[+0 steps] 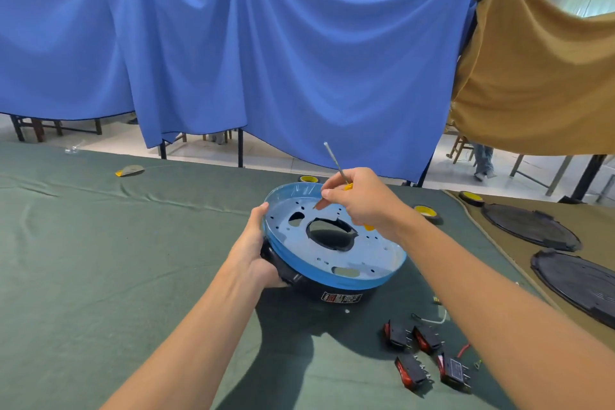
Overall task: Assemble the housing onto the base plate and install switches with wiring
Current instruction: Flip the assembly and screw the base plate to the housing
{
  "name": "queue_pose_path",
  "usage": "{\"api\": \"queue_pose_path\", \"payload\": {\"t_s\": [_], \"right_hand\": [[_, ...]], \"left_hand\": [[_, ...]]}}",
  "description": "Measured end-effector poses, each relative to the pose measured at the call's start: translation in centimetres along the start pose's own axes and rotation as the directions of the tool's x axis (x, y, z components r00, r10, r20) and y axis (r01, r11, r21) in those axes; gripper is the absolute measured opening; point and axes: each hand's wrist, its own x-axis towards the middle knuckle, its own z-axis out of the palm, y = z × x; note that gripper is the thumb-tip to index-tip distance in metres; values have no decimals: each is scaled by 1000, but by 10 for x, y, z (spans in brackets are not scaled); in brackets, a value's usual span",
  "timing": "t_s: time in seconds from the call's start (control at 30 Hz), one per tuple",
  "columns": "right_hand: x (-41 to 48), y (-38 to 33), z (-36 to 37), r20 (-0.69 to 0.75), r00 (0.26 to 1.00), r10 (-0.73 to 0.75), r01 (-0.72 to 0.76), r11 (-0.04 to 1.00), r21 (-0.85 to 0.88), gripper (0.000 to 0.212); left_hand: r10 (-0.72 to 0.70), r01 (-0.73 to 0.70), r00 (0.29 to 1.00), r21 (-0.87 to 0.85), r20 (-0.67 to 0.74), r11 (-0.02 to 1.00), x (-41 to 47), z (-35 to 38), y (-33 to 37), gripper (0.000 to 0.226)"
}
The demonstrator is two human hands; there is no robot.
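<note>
Blue base plate (pixel 336 243) on the black housing (pixel 299 283) sits tilted between both hands; left hand (pixel 258 250) grips its near-left rim — right hand (pixel 361 200) holds a screwdriver (pixel 335 161) above it.

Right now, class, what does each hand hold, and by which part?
The left hand grips the round housing by its left edge, thumb on the blue rim. The right hand holds a screwdriver by its yellow handle, shaft pointing up.
</note>
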Motion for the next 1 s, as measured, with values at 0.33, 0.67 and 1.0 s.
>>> {"api": "queue_pose_path", "payload": {"t_s": [0.33, 0.67, 1.0], "right_hand": [[34, 17, 47, -29, 986, -165, 147, 934, -327, 6], [49, 38, 87, -106, 954, -279, 226, 907, -355, 16], [55, 37, 91, -28, 954, -298, 260, 871, -416, 16]], "left_hand": [[19, -33, 991, 100, 135, 994, 40, -25, 5, 62], [-31, 8, 976, 110, 215, 994, 48, -33, 8, 70], [-55, 26, 974, 133, 222, 991, 52, -35, 10, 64]]}}
